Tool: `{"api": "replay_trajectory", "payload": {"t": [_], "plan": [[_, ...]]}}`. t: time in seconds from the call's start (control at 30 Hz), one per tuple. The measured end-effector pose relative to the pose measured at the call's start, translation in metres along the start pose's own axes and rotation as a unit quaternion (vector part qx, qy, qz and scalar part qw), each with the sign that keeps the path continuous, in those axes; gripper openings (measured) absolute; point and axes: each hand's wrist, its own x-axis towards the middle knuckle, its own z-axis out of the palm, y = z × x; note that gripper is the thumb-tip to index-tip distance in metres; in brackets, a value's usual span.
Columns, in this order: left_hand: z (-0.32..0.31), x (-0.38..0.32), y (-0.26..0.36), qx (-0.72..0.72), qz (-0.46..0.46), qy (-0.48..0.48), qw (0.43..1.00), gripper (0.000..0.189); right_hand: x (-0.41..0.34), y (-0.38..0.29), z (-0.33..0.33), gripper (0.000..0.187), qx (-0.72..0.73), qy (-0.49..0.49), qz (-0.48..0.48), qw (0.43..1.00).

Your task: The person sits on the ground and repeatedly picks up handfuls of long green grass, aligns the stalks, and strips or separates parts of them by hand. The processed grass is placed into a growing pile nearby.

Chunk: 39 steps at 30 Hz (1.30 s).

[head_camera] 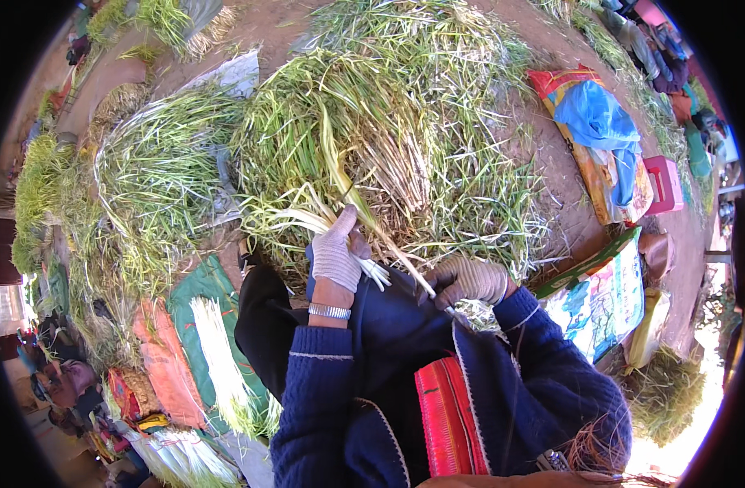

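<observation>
My left hand (340, 253), in a pale knit glove with bare fingertips showing, is closed around a small bunch of white-stemmed green stalks (305, 221). My right hand (467, 280), gloved too, grips the lower end of one long stalk (398, 253) between thumb and fingers. This stalk slants up past my left fingers and ends in broad yellow-green leaves. Whether the left fingers also touch it I cannot tell. Both hands are above my dark-clothed lap. Just beyond them lies a large heap of long green stalks (287, 134), with brownish stem ends (400, 165) at its middle.
At left, cleaned white stalks (220, 354) lie on a green sheet (186, 293) beside an orange sack (168, 360). On the right are a blue plastic bag (598, 116), a pink plastic container (664, 185) and a printed sack (604, 299). Other people sit at the far left edge.
</observation>
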Motion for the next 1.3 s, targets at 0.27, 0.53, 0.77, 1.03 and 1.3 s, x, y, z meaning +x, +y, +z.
{"api": "replay_trajectory", "payload": {"t": [0.27, 0.53, 0.77, 1.03, 1.3], "plan": [[0.011, -0.002, -0.007, 0.060, 0.044, -0.008, 0.997, 0.015, 0.011, -0.002, 0.004, 0.035, -0.054, 0.166, 0.037, 0.984], [0.011, -0.008, -0.005, 0.026, 0.039, 0.003, 0.999, 0.014, 0.106, -0.031, 0.009, 0.028, 0.160, 0.323, -0.048, 0.931], [0.001, -0.006, -0.006, 0.012, 0.053, 0.001, 0.999, 0.015, 0.112, -0.024, 0.025, 0.021, 0.382, 0.346, -0.119, 0.848], [0.000, -0.006, -0.016, 0.068, 0.065, -0.009, 0.996, 0.018, 0.089, -0.002, 0.031, 0.012, 0.067, 0.446, -0.139, 0.882], [-0.006, -0.001, -0.015, -0.021, 0.054, -0.011, 0.998, 0.014, 0.010, 0.074, 0.024, 0.024, -0.485, 0.440, -0.047, 0.755]]}}
